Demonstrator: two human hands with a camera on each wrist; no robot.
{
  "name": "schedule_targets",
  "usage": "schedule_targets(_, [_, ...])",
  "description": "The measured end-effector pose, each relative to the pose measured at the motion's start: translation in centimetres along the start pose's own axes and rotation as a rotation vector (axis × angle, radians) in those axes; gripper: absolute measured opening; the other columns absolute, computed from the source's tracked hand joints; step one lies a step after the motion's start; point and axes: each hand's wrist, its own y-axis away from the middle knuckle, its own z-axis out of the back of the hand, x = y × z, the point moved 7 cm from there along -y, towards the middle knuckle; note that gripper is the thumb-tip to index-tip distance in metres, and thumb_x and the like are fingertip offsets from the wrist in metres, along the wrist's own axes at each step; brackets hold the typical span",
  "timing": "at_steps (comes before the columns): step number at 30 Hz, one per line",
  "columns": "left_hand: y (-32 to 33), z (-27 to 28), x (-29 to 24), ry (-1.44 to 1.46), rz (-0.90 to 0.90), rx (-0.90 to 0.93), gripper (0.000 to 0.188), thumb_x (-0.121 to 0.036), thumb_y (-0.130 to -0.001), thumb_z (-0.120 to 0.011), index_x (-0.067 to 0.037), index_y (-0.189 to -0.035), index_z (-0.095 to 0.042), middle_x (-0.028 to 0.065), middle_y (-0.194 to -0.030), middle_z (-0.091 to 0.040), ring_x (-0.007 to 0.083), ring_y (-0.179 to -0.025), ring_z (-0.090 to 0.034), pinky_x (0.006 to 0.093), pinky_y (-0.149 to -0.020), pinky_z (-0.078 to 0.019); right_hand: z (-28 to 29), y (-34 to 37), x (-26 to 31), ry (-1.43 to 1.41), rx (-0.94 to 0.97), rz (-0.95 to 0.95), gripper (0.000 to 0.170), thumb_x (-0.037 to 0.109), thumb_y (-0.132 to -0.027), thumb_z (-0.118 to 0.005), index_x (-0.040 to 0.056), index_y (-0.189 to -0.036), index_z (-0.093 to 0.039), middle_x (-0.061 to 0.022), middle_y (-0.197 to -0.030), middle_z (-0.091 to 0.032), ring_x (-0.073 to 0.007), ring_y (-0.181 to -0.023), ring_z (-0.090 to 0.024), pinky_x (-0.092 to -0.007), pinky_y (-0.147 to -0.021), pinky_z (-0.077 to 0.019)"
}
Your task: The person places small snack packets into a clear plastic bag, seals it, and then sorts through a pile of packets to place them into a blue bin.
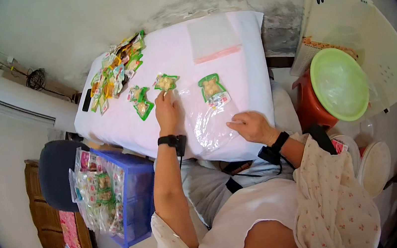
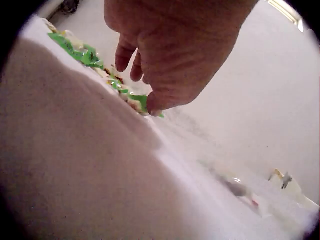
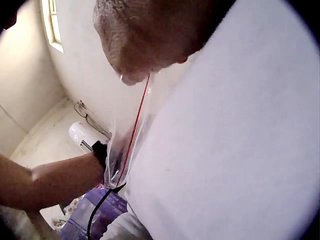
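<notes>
My left hand (image 1: 165,110) reaches down to a small green-edged snack packet (image 1: 166,82) with pale round pieces inside. In the left wrist view its thumb tip is right at the end of the packet (image 2: 142,102), while the other fingers hang apart over it. My right hand (image 1: 254,125) pinches the near edge of a clear plastic bag (image 1: 212,129), whose red zip line shows in the right wrist view. A similar packet (image 1: 211,87) lies at the bag's far end, overlapped by the plastic. Two more green packets (image 1: 143,108) lie left of my left hand.
A heap of colourful packets (image 1: 119,71) and a black phone (image 1: 87,100) lie at the table's left. Flat clear bags (image 1: 214,36) lie at the back. A blue crate (image 1: 135,197) with filled bags stands left; a green basin (image 1: 339,84) sits right.
</notes>
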Motion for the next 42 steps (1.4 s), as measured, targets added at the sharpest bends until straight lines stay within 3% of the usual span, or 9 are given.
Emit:
schedule_targets(10, [-4.0, -2.4, 2.1, -0.082, -0.007, 0.017, 0.017, -0.007, -0.074, -0.062, -0.005, -0.091, -0.06, 0.0101, -0.106, -0.059, 0.0297, -0.099, -0.055, 0.04, -0.08, -0.0466, -1.3, 0.2, -0.5, 0.02, 0.134, -0.023, 0.026, 0.009, -0.074, -0.06, 0.0092, -0.098, -0.066, -0.0098, -0.103, -0.06, -0.0247, -0.085, -0.06, -0.0356, -0.075, -0.0491])
schedule_targets(13, [-3.7, -0.6, 2.7, 0.111, 0.141, -0.161, 0.012, -0.007, -0.078, -0.06, -0.005, -0.09, -0.06, 0.0114, -0.098, -0.061, 0.0319, -0.089, -0.058, 0.0384, -0.075, -0.0478, -1.5, 0.2, -0.7, 0.033, 0.13, -0.038, 0.024, 0.01, -0.075, -0.058, 0.0089, -0.097, -0.066, -0.0095, -0.103, -0.06, -0.0248, -0.086, -0.059, -0.0359, -0.075, -0.0486])
schedule_targets(18, [-2.8, 3.2, 5.0, 0.58, 0.22, -0.388, 0.008, -0.009, -0.089, -0.054, -0.003, -0.094, -0.056, 0.0063, -0.088, -0.062, 0.0158, -0.08, -0.062, 0.0266, -0.066, -0.0482, -1.4, 0.5, -0.7, -0.014, 0.146, -0.015, 0.025, 0.018, -0.074, -0.063, 0.0086, -0.097, -0.066, -0.0101, -0.104, -0.06, -0.0246, -0.088, -0.058, -0.036, -0.074, -0.048])
schedule_targets(25, [4.6, 6.6, -0.6, 1.215, 0.58, -0.257, 0.011, -0.015, -0.091, -0.055, -0.007, -0.098, -0.054, 0.0021, -0.085, -0.062, 0.009, -0.071, -0.061, 0.0215, -0.057, -0.049, 2.1, -0.3, 1.3, 0.064, 0.035, -0.034, 0.041, 0.02, -0.072, -0.07, 0.0082, -0.11, -0.062, -0.0106, -0.109, -0.058, -0.0233, -0.087, -0.059, -0.0322, -0.073, -0.0468])
schedule_targets(29, [8.0, 4.5, -5.8, 1.409, 0.657, -0.033, 0.013, -0.014, -0.09, -0.055, -0.008, -0.101, -0.053, 0.0028, -0.084, -0.062, 0.0083, -0.064, -0.059, 0.0219, -0.054, -0.0496, 2.0, -0.5, -1.2, -0.739, -0.108, -0.547, 0.051, 0.01, -0.08, -0.065, 0.0052, -0.128, -0.048, -0.0064, -0.115, -0.056, -0.0114, -0.082, -0.054, -0.0254, -0.072, -0.0441])
schedule_targets(31, [9.1, 4.0, -9.1, 1.39, 0.679, 0.062, 0.014, -0.016, -0.091, -0.055, -0.006, -0.1, -0.055, 0.0031, -0.084, -0.064, 0.0074, -0.064, -0.058, 0.0201, -0.054, -0.0487, 0.4, -0.8, -0.3, -1.14, -0.041, -0.66, 0.049, 0.012, -0.085, -0.062, 0.0028, -0.13, -0.045, -0.0029, -0.111, -0.058, -0.0071, -0.08, -0.053, -0.0254, -0.072, -0.0453])
schedule_targets(35, [11.4, 2.6, -9.6, 1.436, 0.587, 0.077, 0.019, -0.016, -0.09, -0.057, -0.003, -0.103, -0.057, 0.0052, -0.087, -0.065, 0.0103, -0.069, -0.06, 0.0235, -0.06, -0.0499, 1.7, 1.5, 0.0, -0.967, 0.142, -0.865, 0.038, 0.018, -0.089, -0.058, 0.0003, -0.122, -0.052, -0.0001, -0.096, -0.062, -0.0055, -0.081, -0.055, -0.0214, -0.071, -0.0458])
schedule_targets(38, [12.0, 5.3, -9.4, 0.542, 0.112, 0.012, 0.038, -0.015, -0.076, -0.07, -0.003, -0.11, -0.058, 0.014, -0.103, -0.06, 0.0299, -0.097, -0.056, 0.0372, -0.082, -0.0466, 3.3, 5.2, -2.3, -0.944, 0.056, -0.948, 0.034, 0.019, -0.088, -0.058, 0.001, -0.118, -0.056, 0.0002, -0.092, -0.062, -0.0056, -0.079, -0.056, -0.0212, -0.069, -0.0459])
schedule_targets(42, [13.6, 5.5, -10.3, 0.295, -0.051, 0.072, 0.04, -0.017, -0.071, -0.073, -0.005, -0.106, -0.06, 0.0133, -0.107, -0.057, 0.033, -0.1, -0.053, 0.0384, -0.083, -0.0459, 3.1, 8.2, -2.1, -1.308, 0.093, -1.125, 0.033, 0.022, -0.088, -0.059, 0.0032, -0.116, -0.057, 0.0003, -0.09, -0.061, -0.0064, -0.077, -0.056, -0.0222, -0.068, -0.0457])
